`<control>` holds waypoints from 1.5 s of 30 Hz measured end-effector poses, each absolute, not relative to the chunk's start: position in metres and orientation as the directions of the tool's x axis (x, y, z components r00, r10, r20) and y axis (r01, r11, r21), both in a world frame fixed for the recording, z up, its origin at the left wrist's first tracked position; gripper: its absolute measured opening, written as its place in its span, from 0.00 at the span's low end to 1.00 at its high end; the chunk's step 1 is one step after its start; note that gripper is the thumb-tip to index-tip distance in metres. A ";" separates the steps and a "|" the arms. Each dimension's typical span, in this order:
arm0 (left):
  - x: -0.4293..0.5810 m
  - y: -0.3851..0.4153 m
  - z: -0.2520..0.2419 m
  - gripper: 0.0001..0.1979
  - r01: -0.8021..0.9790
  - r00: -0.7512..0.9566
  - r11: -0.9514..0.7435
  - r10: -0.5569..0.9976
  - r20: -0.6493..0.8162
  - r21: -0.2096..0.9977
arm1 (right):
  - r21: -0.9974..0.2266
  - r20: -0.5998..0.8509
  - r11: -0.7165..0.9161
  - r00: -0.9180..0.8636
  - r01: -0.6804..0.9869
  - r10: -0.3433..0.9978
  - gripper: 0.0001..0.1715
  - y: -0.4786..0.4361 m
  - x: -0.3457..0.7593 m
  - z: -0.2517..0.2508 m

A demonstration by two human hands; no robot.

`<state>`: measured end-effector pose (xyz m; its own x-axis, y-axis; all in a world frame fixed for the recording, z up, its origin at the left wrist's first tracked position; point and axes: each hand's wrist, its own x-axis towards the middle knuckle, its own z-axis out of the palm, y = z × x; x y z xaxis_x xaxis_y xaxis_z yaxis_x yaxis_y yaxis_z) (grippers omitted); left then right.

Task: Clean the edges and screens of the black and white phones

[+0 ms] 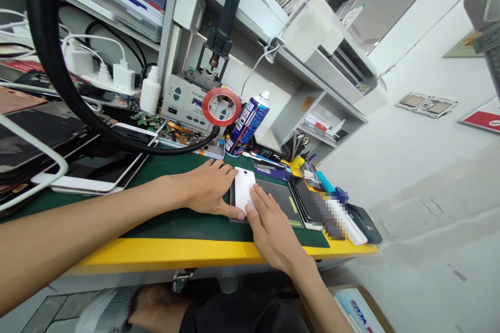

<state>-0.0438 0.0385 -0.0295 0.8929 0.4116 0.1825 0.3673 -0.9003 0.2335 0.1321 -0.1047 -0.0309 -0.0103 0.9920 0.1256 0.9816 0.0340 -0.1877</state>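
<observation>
A white smartphone [244,187] lies back side up on a dark grey perforated pad [275,195], its camera at the far end. My left hand [211,187] grips it from the left, thumb at the near corner and fingers along the far left side. From the right, my right hand [269,223] holds the phone's edge, with its thumb at the near end and its fingers stretched along the side. The two thumbs almost meet. Parts of the phone's edges are hidden under my fingers.
A green mat [187,223] covers the yellow-edged bench [175,254]. A black flexible hose [42,52] arches over the left side, above a white tablet [97,166]. Behind stand a blue spray can [248,122], red tape roll [221,107] and hot-air station [183,99]. A dark flat panel [307,200] lies right.
</observation>
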 end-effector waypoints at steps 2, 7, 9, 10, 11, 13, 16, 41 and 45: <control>-0.043 0.039 -0.030 0.55 0.363 0.896 -0.903 0.406 0.181 0.231 | -0.213 0.113 0.023 0.001 0.977 0.994 0.37 -0.097 0.133 -0.029; -0.043 0.040 -0.031 0.53 0.359 0.894 -0.904 0.405 0.191 0.233 | -0.250 0.120 0.026 0.004 0.968 0.993 0.38 -0.078 0.135 -0.026; -0.043 0.041 -0.032 0.52 0.356 0.896 -0.903 0.403 0.189 0.239 | -0.281 0.148 0.039 0.003 0.959 0.989 0.37 -0.071 0.139 -0.026; -0.043 0.041 -0.031 0.52 0.355 0.896 -0.903 0.403 0.187 0.244 | -0.303 0.165 0.044 0.007 0.952 0.986 0.37 -0.067 0.141 -0.025; -0.043 0.041 -0.031 0.52 0.355 0.896 -0.901 0.404 0.185 0.249 | -0.327 0.183 0.046 0.016 0.944 0.983 0.36 -0.063 0.144 -0.024; -0.043 0.041 -0.031 0.52 0.357 0.895 -0.899 0.407 0.181 0.255 | -0.387 0.209 0.049 0.036 0.921 0.977 0.36 -0.055 0.151 -0.022; -0.042 0.041 -0.031 0.53 0.364 0.896 -0.896 0.411 0.166 0.253 | -0.488 0.214 0.064 0.048 0.871 0.976 0.35 -0.041 0.162 -0.020; -0.035 0.008 -0.011 0.09 0.223 0.942 -0.949 0.268 0.204 0.221 | -0.607 0.309 0.187 0.013 0.773 0.951 0.21 -0.021 0.183 -0.040; -0.034 0.007 -0.011 0.07 0.219 0.942 -0.950 0.266 0.207 0.224 | -0.594 0.307 0.178 0.017 0.785 0.951 0.21 -0.021 0.183 -0.039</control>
